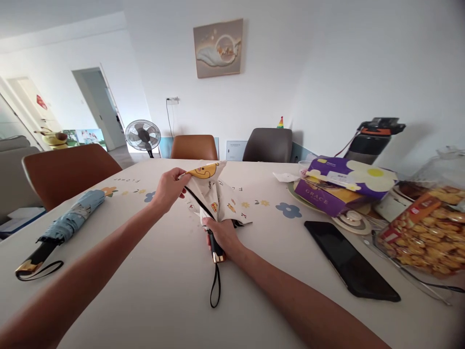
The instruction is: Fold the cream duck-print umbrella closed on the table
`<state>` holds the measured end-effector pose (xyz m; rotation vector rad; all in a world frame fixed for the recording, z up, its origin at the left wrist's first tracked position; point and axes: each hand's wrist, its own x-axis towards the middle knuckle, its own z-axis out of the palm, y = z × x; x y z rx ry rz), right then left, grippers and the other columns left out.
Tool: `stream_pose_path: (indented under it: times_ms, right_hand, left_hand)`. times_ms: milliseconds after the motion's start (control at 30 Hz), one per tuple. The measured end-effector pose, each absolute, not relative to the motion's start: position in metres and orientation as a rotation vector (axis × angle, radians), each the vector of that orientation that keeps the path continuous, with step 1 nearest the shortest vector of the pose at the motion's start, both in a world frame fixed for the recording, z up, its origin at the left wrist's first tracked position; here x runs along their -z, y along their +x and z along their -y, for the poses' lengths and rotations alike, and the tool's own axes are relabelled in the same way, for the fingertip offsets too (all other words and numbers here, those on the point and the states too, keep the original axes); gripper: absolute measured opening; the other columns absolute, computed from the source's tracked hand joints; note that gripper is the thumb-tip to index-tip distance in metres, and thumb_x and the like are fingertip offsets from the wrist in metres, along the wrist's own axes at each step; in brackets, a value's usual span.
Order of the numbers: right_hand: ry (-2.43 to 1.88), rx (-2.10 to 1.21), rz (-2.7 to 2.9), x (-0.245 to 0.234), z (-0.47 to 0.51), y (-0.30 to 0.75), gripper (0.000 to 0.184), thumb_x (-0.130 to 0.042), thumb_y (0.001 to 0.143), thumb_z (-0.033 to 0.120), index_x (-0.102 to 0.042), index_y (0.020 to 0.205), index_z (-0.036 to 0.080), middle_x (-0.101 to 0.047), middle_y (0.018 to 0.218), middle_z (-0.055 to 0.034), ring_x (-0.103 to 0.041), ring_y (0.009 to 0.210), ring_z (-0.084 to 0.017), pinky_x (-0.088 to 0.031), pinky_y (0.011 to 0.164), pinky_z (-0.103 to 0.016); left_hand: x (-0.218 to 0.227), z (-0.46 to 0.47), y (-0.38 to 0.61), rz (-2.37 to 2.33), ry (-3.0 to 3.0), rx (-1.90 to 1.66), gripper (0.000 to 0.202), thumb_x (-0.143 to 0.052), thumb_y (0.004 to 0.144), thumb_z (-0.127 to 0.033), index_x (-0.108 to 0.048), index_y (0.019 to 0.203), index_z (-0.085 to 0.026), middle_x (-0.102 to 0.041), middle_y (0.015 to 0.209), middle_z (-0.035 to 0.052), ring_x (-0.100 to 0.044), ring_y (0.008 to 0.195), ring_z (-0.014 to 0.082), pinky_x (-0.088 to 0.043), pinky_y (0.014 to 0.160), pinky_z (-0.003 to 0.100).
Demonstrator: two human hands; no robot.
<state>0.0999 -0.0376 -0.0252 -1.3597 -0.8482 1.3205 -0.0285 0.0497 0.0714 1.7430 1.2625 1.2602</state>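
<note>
A cream folding umbrella [227,201] with yellow cartoon prints lies collapsed but loose above the middle of the table, its black and gold handle toward me. My right hand [225,237] is wrapped round the top of the handle and the base of the canopy. A black wrist loop [215,291] hangs from the handle's end. With fingers pinched, my left hand [173,188] holds the edge of one canopy panel, pulled out to the upper left. To the left lies a second folding umbrella [78,218], light blue and furled, with a black and gold handle.
On the right of the white flower-print table [145,291] are a black phone [350,259], purple boxes [327,186], a bag of snacks [428,232] and a cable. Chairs [194,147] stand beyond the far edge, near a fan [143,135].
</note>
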Motion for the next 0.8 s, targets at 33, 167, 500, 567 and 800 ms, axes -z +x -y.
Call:
stream_pose_path:
  times_ms: [33,167,500,567,800]
  right_hand:
    - [-1.370,-1.317,0.858,0.025,0.038,0.100,0.022,-0.059,0.070,0.034,-0.048,0.059,0.019,-0.048,0.038,0.0014,-0.044,0.030,-0.011,-0.037,0.031,-0.022]
    - [-1.370,-1.311,0.865,0.025,0.039,0.102,0.023,-0.058,0.070,0.034,-0.049,0.058,0.017,-0.049,0.037,0.0004,-0.044,0.030,-0.010,-0.038,0.031,-0.021]
    - [-1.360,-1.310,0.827,0.024,0.037,0.101,0.022,-0.062,0.068,0.032,-0.048,0.061,0.017,-0.049,0.038,0.0028,-0.045,0.031,-0.010,-0.037,0.031,-0.020]
    - [-1.348,-1.316,0.820,0.025,0.037,0.101,0.022,-0.062,0.069,0.032,-0.048,0.063,0.017,-0.049,0.039,0.0032,-0.046,0.031,-0.009,-0.037,0.031,-0.020]
    - [-1.244,-1.368,0.827,0.025,0.036,0.106,0.025,-0.067,0.065,0.033,-0.048,0.070,0.018,-0.049,0.043,0.0051,-0.046,0.032,-0.010,-0.037,0.030,-0.020]
  left_hand:
    - [-0.075,-0.052,-0.027,-1.259,1.776,-1.250,0.017,-0.057,0.067,-0.028,-0.060,0.079,-0.017,-0.056,0.066,0.0007,-0.050,0.052,0.0101,-0.044,0.040,0.019]
    - [-0.089,-0.050,-0.029,-1.210,1.871,-1.244,0.031,-0.054,0.062,-0.019,-0.060,0.092,-0.021,-0.056,0.070,-0.0006,-0.048,0.053,0.0096,-0.043,0.039,0.018]
    - [-0.062,-0.044,-0.080,-1.089,1.336,-1.068,0.034,-0.063,0.055,-0.014,-0.071,0.088,-0.013,-0.061,0.089,0.0070,-0.042,0.051,0.0054,-0.045,0.043,0.022]
    - [-0.057,-0.047,-0.084,-1.104,1.330,-0.988,0.037,-0.064,0.055,-0.012,-0.071,0.091,-0.013,-0.061,0.098,0.0088,-0.040,0.050,0.0039,-0.045,0.043,0.022]
    - [-0.056,-0.048,-0.091,-1.089,1.327,-0.990,0.042,-0.068,0.055,-0.012,-0.070,0.097,-0.013,-0.061,0.081,0.0059,-0.039,0.048,0.0039,-0.038,0.040,0.019]
